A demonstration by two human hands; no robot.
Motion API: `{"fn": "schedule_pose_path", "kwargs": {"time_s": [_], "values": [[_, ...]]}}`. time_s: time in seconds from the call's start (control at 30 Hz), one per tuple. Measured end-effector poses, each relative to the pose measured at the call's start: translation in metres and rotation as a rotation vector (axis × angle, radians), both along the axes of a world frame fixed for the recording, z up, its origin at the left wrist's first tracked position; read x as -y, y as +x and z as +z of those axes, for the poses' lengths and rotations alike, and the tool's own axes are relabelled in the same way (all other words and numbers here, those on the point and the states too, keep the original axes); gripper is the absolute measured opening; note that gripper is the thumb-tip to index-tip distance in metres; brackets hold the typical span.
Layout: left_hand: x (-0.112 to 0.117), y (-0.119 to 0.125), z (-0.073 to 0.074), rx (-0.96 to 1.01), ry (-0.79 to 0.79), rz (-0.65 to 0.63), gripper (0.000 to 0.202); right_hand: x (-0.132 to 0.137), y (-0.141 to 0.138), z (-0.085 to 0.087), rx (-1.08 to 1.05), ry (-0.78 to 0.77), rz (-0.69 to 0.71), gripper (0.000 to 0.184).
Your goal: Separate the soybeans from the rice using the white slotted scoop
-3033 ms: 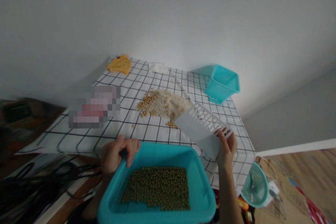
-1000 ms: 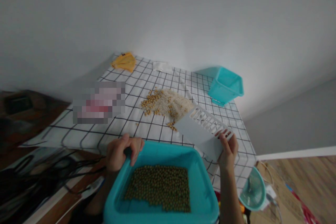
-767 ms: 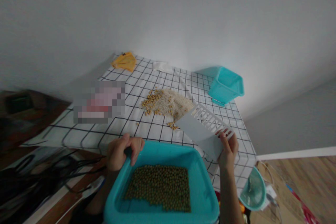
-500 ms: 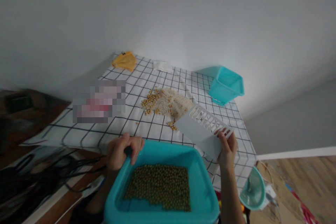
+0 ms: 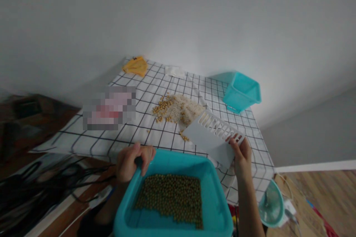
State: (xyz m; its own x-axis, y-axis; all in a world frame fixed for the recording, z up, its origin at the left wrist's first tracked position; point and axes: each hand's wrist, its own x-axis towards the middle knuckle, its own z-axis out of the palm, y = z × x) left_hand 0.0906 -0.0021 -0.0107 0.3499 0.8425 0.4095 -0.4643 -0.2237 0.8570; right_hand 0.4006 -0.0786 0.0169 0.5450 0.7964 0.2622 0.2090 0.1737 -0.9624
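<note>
My left hand (image 5: 133, 161) is closed on the far left rim of a teal basin (image 5: 217, 192) that holds a layer of green beans (image 5: 172, 200). My right hand (image 5: 241, 152) grips the near end of a white slotted tray (image 5: 208, 139), held tilted above the table's near right part. Just beyond the tray's far edge lies a heap of rice mixed with yellow soybeans (image 5: 175, 107) on the checked tablecloth (image 5: 139, 92).
A second teal basket (image 5: 241, 92) stands at the table's far right corner. A yellow cloth (image 5: 136, 66) and a white scrap (image 5: 174, 71) lie at the far edge by the wall. Black cables (image 5: 36, 189) hang at the left; a teal fan (image 5: 271, 207) sits on the floor.
The view has shifted slightly to the left. The white tray has dipped a little lower and nearer the grain heap. Both hands keep their holds.
</note>
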Motion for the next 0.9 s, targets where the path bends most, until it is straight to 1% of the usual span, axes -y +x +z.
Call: {"fn": "schedule_pose_path", "kwargs": {"time_s": [0.1, 0.23, 0.4, 0.53, 0.63, 0.77, 0.9], "values": [[-0.001, -0.002, -0.003, -0.026, -0.018, -0.017, 0.069, 0.0, 0.0, -0.002, -0.035, 0.01, 0.003, 0.02], [-0.001, -0.001, -0.003, -0.026, -0.034, 0.003, 0.07, 0.0, 0.001, -0.007, -0.089, 0.021, 0.009, 0.02], [-0.002, -0.003, -0.004, -0.034, -0.039, -0.017, 0.069, 0.001, 0.002, -0.011, -0.106, 0.03, 0.006, 0.02], [-0.003, -0.005, -0.008, -0.046, -0.024, -0.039, 0.069, 0.002, 0.004, -0.009, -0.072, 0.021, 0.037, 0.019], [-0.002, -0.005, -0.009, -0.03, -0.032, -0.017, 0.07, 0.002, 0.004, -0.006, -0.039, 0.021, 0.057, 0.018], [0.0, -0.002, -0.005, -0.037, -0.075, 0.008, 0.069, 0.0, 0.003, -0.004, -0.009, 0.003, 0.062, 0.021], [0.003, -0.001, -0.001, -0.031, -0.097, 0.033, 0.068, -0.007, 0.002, -0.001, -0.029, -0.028, 0.09, 0.021]]}}
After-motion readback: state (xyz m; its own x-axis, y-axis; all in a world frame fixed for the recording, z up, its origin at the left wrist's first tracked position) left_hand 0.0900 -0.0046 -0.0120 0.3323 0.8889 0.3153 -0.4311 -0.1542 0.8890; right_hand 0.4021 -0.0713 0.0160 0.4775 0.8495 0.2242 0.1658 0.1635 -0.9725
